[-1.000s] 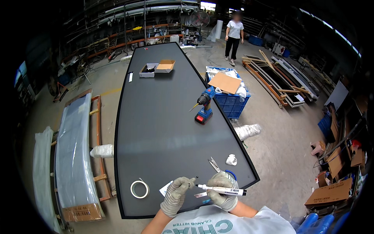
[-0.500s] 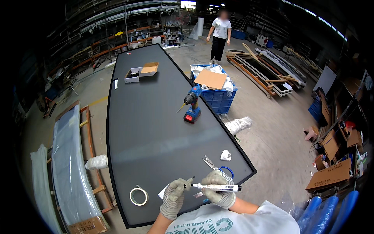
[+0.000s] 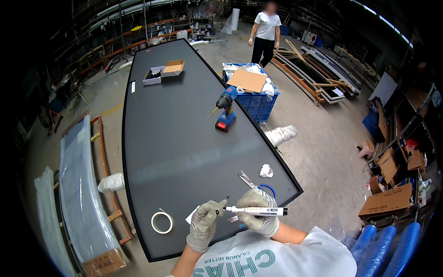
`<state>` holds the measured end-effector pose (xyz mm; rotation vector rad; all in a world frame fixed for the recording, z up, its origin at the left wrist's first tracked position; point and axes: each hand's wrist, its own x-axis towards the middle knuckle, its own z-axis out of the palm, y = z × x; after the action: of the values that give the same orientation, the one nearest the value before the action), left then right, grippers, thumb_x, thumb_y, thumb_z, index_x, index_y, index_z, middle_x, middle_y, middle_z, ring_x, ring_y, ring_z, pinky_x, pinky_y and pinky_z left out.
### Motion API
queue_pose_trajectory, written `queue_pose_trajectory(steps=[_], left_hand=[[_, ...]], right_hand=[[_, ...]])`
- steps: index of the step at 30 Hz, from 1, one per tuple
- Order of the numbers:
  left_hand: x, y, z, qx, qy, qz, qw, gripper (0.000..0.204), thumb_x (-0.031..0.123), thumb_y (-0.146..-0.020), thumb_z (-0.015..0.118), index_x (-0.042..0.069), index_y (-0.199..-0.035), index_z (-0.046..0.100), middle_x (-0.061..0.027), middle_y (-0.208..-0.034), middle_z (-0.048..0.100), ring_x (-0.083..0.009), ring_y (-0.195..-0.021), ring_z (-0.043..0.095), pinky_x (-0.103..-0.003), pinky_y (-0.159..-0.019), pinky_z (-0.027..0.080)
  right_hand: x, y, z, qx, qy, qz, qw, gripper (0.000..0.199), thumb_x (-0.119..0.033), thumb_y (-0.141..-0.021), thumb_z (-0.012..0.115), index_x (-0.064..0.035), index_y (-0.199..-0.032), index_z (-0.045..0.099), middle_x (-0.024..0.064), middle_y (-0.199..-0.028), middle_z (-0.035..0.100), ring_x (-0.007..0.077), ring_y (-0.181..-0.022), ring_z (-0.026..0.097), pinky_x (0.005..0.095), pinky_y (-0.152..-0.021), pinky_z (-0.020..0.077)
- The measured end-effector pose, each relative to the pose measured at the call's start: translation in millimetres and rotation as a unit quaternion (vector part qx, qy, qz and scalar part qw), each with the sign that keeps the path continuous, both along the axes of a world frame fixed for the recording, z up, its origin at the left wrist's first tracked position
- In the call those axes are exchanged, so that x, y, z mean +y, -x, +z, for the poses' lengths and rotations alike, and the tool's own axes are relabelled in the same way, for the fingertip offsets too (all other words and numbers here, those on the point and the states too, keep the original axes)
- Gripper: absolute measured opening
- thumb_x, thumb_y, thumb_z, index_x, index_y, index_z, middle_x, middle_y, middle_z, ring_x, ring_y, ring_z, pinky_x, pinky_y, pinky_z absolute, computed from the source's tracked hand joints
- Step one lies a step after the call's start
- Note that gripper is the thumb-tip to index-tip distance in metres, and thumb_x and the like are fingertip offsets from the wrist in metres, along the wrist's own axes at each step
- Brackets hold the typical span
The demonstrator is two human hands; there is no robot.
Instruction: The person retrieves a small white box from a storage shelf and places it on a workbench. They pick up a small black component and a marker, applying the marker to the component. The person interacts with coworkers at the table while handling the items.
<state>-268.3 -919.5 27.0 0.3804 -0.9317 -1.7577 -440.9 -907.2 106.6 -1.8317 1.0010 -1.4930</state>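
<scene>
Over the panel, the right grip clasps a marker.

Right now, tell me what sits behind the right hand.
Open scissors lie beyond the right hand, their blades and part of a blue handle showing; a crumpled white lump lies farther out. The hand hides the rest of the handles.
</scene>
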Motion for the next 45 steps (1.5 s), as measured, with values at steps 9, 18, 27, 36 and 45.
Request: queue_pose_trajectory(steps=[9,18,27,36,45], left_hand=[[-4,2,0,-0.002,0.029,-0.006,1.000,0.014,0.025,-0.092,0.058,0.011,-0.090,0.061,-0.0015,-0.084,0.057,-0.0142,-0.085,0.055,-0.047,-0.110,0.028],[0,-3,1,-0.020,0.057,-0.001,0.998,0.021,0.032,-0.087,0.064,0.011,-0.091,0.061,0.0001,-0.084,0.056,-0.0130,-0.084,0.055,-0.049,-0.109,0.028],[4,-3,5,-0.057,0.061,0.009,0.996,0.021,0.033,-0.088,0.063,0.012,-0.092,0.062,-0.0006,-0.082,0.055,-0.0142,-0.082,0.055,-0.051,-0.108,0.028],[2,-1,-8,-0.003,0.071,0.022,0.997,0.022,0.032,-0.090,0.059,0.011,-0.096,0.060,-0.0017,-0.083,0.057,-0.0151,-0.082,0.056,-0.053,-0.109,0.027],[2,8,-24,0.081,-0.052,-0.035,0.995,0.022,0.032,-0.089,0.061,0.011,-0.094,0.061,-0.0003,-0.079,0.051,-0.0166,-0.086,0.051,-0.049,-0.108,0.030]], right_hand=[[5,-2,-21,-0.042,0.000,-0.025,0.999,0.012,-0.015,-0.072,0.068,-0.0045,-0.077,0.065,0.0049,-0.063,0.059,0.0190,-0.060,0.055,0.0322,-0.058,0.0440],[-1,-4,-19,-0.007,0.036,0.047,0.998,0.012,-0.014,-0.071,0.068,-0.0042,-0.072,0.061,0.0056,-0.061,0.057,0.0196,-0.057,0.053,0.0320,-0.056,0.0424],[-2,-14,-17,0.014,0.069,0.030,0.997,0.023,-0.022,-0.079,0.069,-0.0031,-0.072,0.058,0.0063,-0.066,0.057,0.0183,-0.060,0.050,0.0323,-0.056,0.0405],[6,-3,-30,-0.056,0.043,-0.042,0.997,0.009,-0.012,-0.069,0.067,-0.0042,-0.072,0.063,0.0045,-0.059,0.056,0.0197,-0.057,0.053,0.0318,-0.055,0.0432],[18,22,-54,-0.107,-0.042,-0.115,0.987,0.014,-0.015,-0.075,0.066,-0.0016,-0.075,0.062,0.0039,-0.063,0.056,0.0134,-0.059,0.049,0.0277,-0.056,0.0404]])
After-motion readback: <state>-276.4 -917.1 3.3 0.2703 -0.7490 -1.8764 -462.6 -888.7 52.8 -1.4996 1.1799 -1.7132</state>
